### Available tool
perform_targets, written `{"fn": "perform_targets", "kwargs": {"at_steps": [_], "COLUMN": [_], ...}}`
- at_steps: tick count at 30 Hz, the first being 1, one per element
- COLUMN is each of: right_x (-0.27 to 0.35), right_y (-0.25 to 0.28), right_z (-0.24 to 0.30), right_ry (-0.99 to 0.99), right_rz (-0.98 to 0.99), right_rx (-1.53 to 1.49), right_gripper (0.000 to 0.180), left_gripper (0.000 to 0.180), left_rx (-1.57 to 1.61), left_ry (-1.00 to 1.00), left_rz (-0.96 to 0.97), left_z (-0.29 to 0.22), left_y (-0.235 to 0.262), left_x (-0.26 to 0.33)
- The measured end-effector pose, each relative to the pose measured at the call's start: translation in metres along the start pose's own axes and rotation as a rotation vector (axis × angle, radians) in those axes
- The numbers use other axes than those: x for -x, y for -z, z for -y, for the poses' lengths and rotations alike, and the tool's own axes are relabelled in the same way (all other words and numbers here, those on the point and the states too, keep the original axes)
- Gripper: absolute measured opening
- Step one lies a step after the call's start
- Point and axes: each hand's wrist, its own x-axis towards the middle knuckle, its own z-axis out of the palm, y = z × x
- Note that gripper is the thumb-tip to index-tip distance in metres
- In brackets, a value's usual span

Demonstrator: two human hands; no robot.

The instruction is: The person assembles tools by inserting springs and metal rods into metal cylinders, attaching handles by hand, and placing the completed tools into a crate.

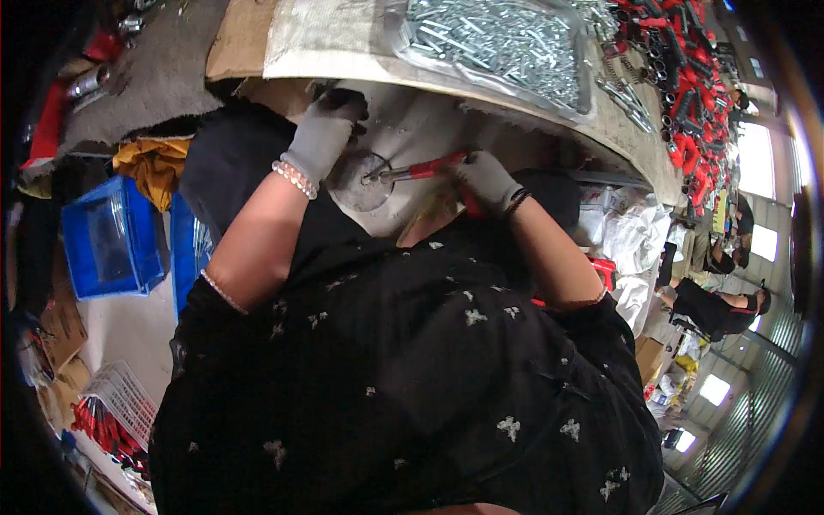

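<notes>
A slim red-handled tool (427, 167) with a metal tip is gripped in the gloved right hand (486, 180), its tip set against a round grey metal disc (362, 182) just under the table's edge, while the gloved left hand (324, 130) is curled closed over the disc's upper rim. Above them, the table (343, 39) is covered with a pale cloth that carries a clear tray of silvery screws (498, 43) and a heap of red-handled parts (687, 77). Blue crates (112, 236) are seen on the floor at the left, and seated people (721, 300) are visible far right, so little free room is left around the hands.

Red-handled metal tool (418, 170) lies level, tip on a round grey disc (360, 182)
</notes>
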Motion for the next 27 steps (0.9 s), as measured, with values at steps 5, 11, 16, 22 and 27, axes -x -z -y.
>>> {"fn": "perform_targets", "kwargs": {"at_steps": [5, 11, 16, 22, 27], "right_x": [0.055, -0.059, 0.018, -0.023, -0.022], "right_y": [-0.035, -0.11, -0.096, -0.1, -0.068], "right_z": [0.043, -0.028, 0.061, 0.002, 0.02], "right_ry": [0.668, 0.643, 0.285, 0.24, 0.408], "right_rz": [0.201, -0.002, 0.141, 0.087, 0.239], "right_rx": [0.602, 0.765, 1.033, 0.936, 1.242], "right_gripper": [0.086, 0.032, 0.031, 0.031, 0.033], "left_gripper": [0.093, 0.046, 0.038, 0.056, 0.048], "left_rx": [-0.34, -1.291, -1.291, -1.417, -1.433], "left_ry": [-0.571, -0.136, -0.298, 0.078, 0.037], "left_rz": [0.479, 0.804, 0.953, 0.857, 0.904], "left_z": [-0.002, 0.038, 0.115, 0.094, 0.093], "left_y": [-0.047, -0.083, -0.062, -0.088, -0.098], "left_x": [0.031, 0.0, -0.022, -0.01, -0.023]}}
